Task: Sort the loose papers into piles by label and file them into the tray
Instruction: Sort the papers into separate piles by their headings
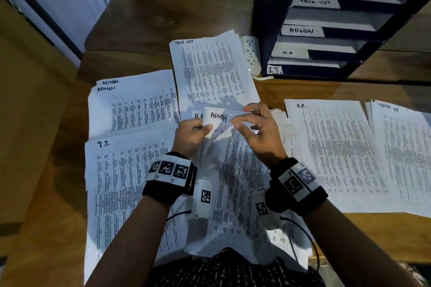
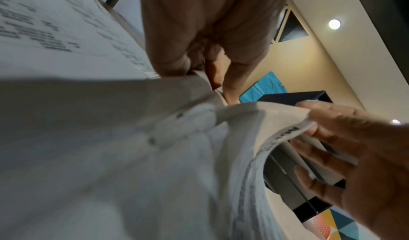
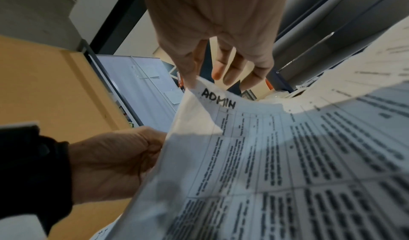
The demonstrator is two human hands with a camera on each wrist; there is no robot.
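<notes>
My left hand (image 1: 200,129) grips a stack of printed sheets (image 1: 233,182) at its upper left, above the desk in front of me. The stack's top sheet is labelled ADMIN (image 1: 218,116), and my right hand (image 1: 241,117) pinches and lifts its upper corner (image 3: 205,93). Under it shows a sheet marked H.R. (image 1: 198,115). Sorted piles lie on the desk: ADMIN (image 1: 130,105), I.T. (image 1: 121,182), TASK LIST (image 1: 210,70), H.R. (image 1: 333,147). The dark tiered tray (image 1: 265,18) stands at the back right, its shelves tagged TASK LIST, ADMIN, H.R and I.T.
A white power strip (image 1: 251,56) lies against the tray's left side. Another sheet marked TASK LIST (image 1: 403,128) overlaps the right edge of the H.R. pile. Bare wooden desk (image 1: 140,25) shows behind the piles. A tan partition (image 1: 28,123) borders the left.
</notes>
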